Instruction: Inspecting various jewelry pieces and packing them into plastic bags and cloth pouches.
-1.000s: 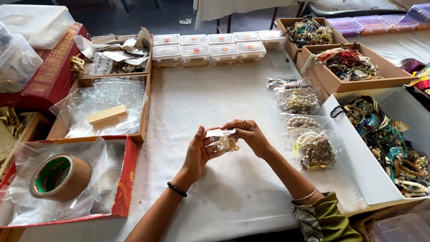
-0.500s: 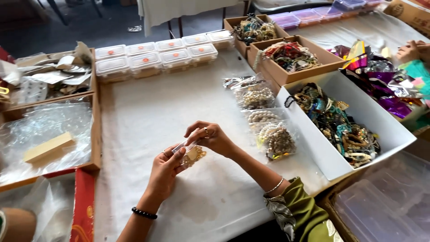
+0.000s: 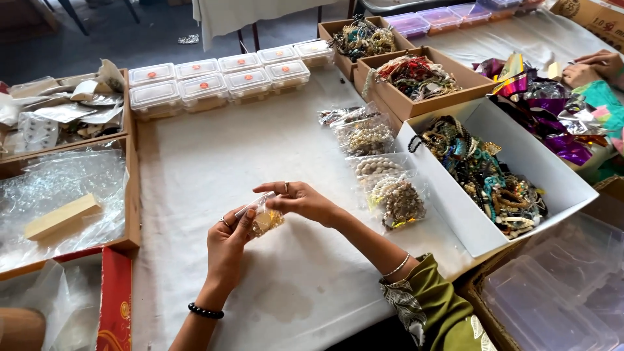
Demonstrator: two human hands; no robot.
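The small clear bag of beads (image 3: pixel 265 220) is held above the cloth-covered counter (image 3: pixel 214 162), near its front middle. The left hand (image 3: pixel 227 242) pinches the bag's lower left edge, and the right hand (image 3: pixel 300 199) pinches its top from the other side. A second ago both hands gripped it much the same way; only the view has shifted, so the handling goes on. Bare cloth lies all around the hands. Filled bead bags (image 3: pixel 390 195) and a white tray of jewellery (image 3: pixel 552 175) crowd the right.
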